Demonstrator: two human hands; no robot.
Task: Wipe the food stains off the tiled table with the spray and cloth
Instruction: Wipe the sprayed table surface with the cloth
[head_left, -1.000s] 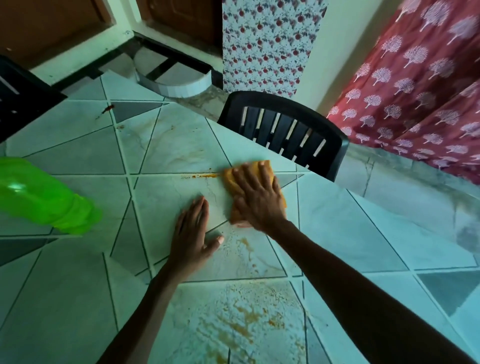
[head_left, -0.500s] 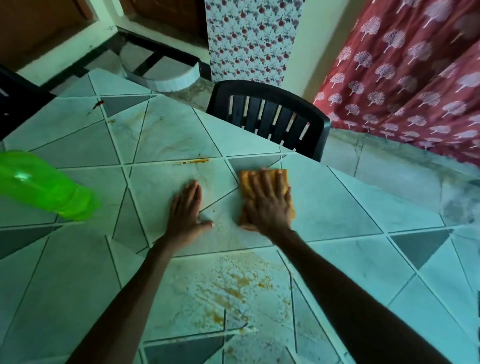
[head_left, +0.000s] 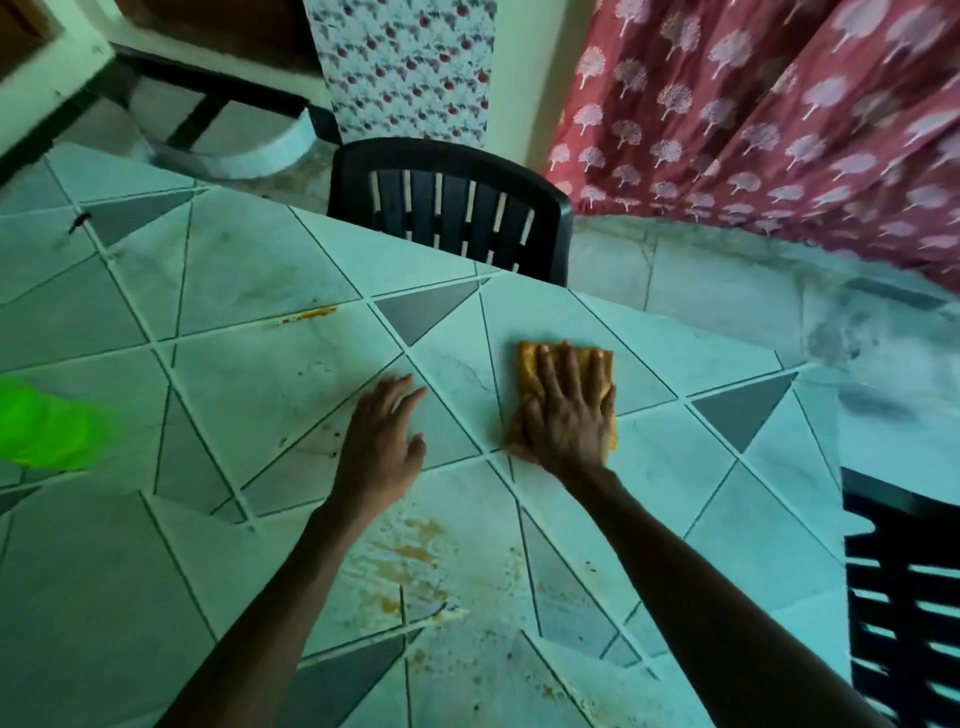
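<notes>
My right hand (head_left: 566, 410) presses flat on an orange cloth (head_left: 530, 358) on the pale tiled table (head_left: 260, 395). My left hand (head_left: 382, 441) rests palm down on the tiles just left of it, fingers apart, holding nothing. A green spray bottle (head_left: 47, 431) lies blurred at the left edge of the view. Orange-brown food stains (head_left: 405, 561) cover the tiles between my forearms, and a thin orange streak (head_left: 306, 314) lies along a grout line farther back. A small dark red smear (head_left: 78, 222) sits at the far left.
A black slatted plastic chair (head_left: 452, 208) stands at the table's far edge. Another black chair (head_left: 904, 603) is at the right edge. A red patterned curtain (head_left: 779, 114) hangs at the back right, above a tiled floor (head_left: 727, 291).
My right hand has slid the cloth to the right, away from the orange streak. My left hand has stayed flat on the table. The view has shifted right.
</notes>
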